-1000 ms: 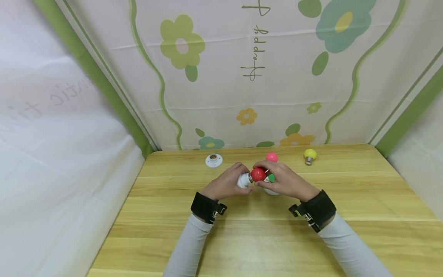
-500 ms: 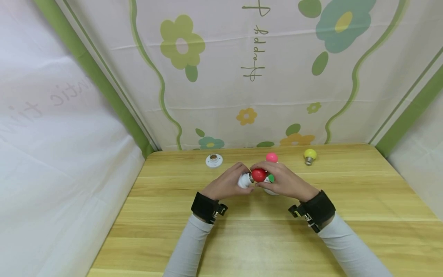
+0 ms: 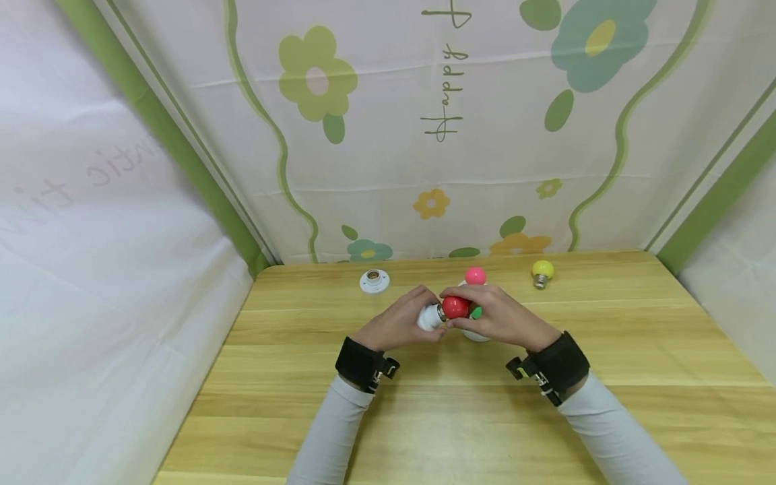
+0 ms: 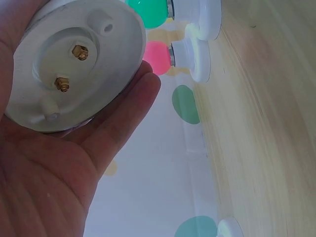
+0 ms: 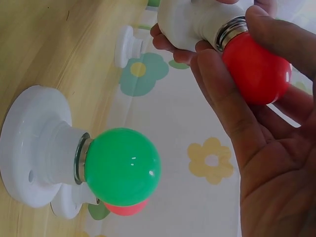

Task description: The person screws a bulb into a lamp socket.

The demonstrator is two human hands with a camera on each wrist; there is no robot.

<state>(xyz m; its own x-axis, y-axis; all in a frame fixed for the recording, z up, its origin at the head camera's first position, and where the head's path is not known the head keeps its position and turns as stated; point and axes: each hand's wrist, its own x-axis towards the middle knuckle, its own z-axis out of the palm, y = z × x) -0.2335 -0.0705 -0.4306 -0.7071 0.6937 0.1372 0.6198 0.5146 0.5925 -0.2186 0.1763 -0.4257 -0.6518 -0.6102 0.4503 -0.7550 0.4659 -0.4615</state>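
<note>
My left hand (image 3: 405,316) grips a white lamp socket (image 3: 428,316) above the middle of the wooden table (image 3: 424,417). The left wrist view shows the socket's round base (image 4: 74,59) lying against my palm, two brass screws showing. My right hand (image 3: 492,315) curls its fingers round a red bulb (image 3: 455,307), whose metal neck sits in the socket's mouth (image 5: 190,22). In the right wrist view the thumb and fingers wrap the red bulb (image 5: 256,74). Both hands meet at the bulb.
A green bulb (image 5: 122,165) stands in a white socket (image 5: 34,148) on the table under my right hand. Behind it a pink bulb (image 3: 475,275) sits in another socket. A yellow bulb (image 3: 542,271) lies far right, an empty socket (image 3: 374,280) far left.
My right hand's fingers have shifted slightly round the red bulb. Both hands stay at the same spot, still holding bulb and socket together.
</note>
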